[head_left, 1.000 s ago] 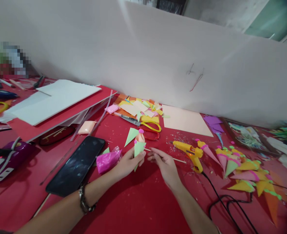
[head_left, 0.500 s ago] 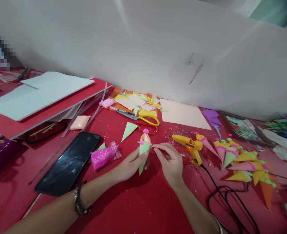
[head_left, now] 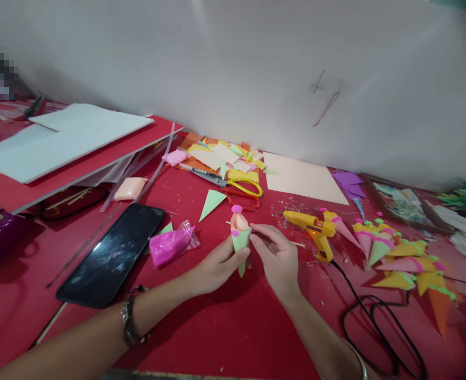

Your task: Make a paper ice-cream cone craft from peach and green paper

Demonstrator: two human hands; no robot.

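Note:
My left hand [head_left: 220, 264] grips a small light-green paper cone [head_left: 240, 241], which points downward. Peach clay [head_left: 239, 222] fills its mouth, with a pink ball [head_left: 236, 209] on top and another pink dot on the rim. The fingers of my right hand [head_left: 276, 253] are pinched together at the cone's right rim; whatever lies between the fingertips is too small to make out. Left of the hands is a bag of magenta clay [head_left: 170, 244]. To the right, a yellow glue gun [head_left: 312, 229] lies on the red table.
A black phone [head_left: 112, 256] lies at the left, near stacked boards [head_left: 66, 140]. Scissors [head_left: 243, 186], paper scraps [head_left: 217, 154] and a peach sheet [head_left: 302, 177] are at the back. Several finished cones [head_left: 409, 264] and a black cable [head_left: 359, 306] occupy the right.
The cone has turned slightly and is more upright in my left hand. My right fingertips have moved from beside it to its rim. The camera view has shifted a little.

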